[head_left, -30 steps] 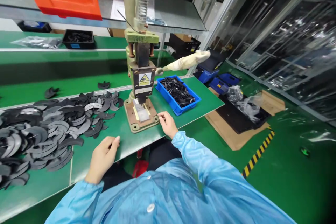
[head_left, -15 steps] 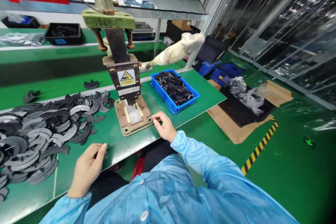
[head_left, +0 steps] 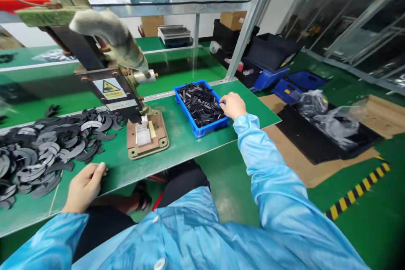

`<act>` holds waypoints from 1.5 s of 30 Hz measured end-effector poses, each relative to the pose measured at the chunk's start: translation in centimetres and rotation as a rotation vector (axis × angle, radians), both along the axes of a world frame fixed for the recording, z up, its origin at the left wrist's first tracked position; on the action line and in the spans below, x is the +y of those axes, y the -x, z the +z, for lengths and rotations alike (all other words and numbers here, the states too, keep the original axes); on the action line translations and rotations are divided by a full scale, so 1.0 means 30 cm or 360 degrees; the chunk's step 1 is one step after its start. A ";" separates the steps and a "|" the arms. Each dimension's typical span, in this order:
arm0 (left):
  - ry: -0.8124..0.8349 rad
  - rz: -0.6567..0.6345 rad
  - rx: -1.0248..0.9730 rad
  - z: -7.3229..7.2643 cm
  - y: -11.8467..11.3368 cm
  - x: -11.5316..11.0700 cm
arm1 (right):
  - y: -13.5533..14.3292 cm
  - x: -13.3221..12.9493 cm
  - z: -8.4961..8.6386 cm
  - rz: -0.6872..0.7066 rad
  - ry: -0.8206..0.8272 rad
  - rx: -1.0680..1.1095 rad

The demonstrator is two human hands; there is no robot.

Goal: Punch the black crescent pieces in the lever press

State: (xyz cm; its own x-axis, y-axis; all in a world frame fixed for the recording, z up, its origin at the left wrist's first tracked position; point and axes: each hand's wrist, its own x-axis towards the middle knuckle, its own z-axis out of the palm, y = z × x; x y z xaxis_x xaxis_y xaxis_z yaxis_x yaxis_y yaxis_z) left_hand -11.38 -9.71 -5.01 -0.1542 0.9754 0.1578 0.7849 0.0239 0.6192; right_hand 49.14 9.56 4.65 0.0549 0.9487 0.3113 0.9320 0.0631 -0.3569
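Observation:
My right hand (head_left: 234, 105) reaches over the right rim of a blue tray (head_left: 198, 131), its fingers curled together at the edge of the heap of small black strips (head_left: 202, 103). Whatever those fingertips may hold is too small to make out. My left hand (head_left: 85, 185) rests on the green table near its front edge, fingers folded and thumb against them, nothing showing in it. Between the hands stands a hand press (head_left: 110, 88) with a cloth-wrapped lever (head_left: 118, 42). A pale block (head_left: 144, 135) sits on its base plate (head_left: 163, 143).
Dark curved pieces (head_left: 47, 152) lie heaped at the left. A metal post (head_left: 243, 38) rises behind the tray. On the floor to the right are cardboard (head_left: 303, 173), a black box with plastic bags (head_left: 332, 122) and striped tape (head_left: 357, 192). A shelf (head_left: 196, 8) spans the back.
My right hand has moved from the press base's corner right to the blue tray. The lever, which stuck out to the right, now points up and left. The view has shifted right; my left hand stays on the table.

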 end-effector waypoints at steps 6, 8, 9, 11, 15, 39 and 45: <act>-0.0005 -0.0050 -0.0035 0.013 -0.016 -0.006 | 0.010 0.065 -0.033 0.0098 0.0121 -0.0268; -0.0015 -0.0059 -0.0023 0.016 -0.021 -0.009 | 0.016 0.068 -0.031 0.0110 0.0143 -0.0320; -0.0012 -0.0066 -0.0019 0.017 -0.023 -0.010 | 0.019 0.066 -0.028 0.0113 0.0150 -0.0337; -0.0005 -0.0081 -0.0028 0.015 -0.025 -0.012 | 0.024 0.054 -0.016 0.0109 0.0148 -0.0351; -0.0027 -0.0103 -0.0106 0.008 -0.023 -0.014 | 0.047 -0.007 0.026 0.0102 0.0054 -0.0309; -0.0417 -0.0747 -0.0571 0.177 -0.277 -0.089 | 0.742 -0.564 -0.057 0.1363 -0.0575 0.0236; -0.0363 -0.0896 -0.0744 0.233 -0.346 -0.086 | 0.803 -0.564 -0.063 0.1455 -0.0545 0.0347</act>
State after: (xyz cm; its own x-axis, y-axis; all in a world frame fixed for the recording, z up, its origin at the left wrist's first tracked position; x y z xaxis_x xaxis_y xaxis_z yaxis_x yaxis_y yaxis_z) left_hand -1.02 -12.30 1.97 0.2561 0.8776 0.4052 0.2960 -0.4702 0.8314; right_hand 25.04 -7.37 2.75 -0.5627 0.5158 0.6460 0.3901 0.8547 -0.3426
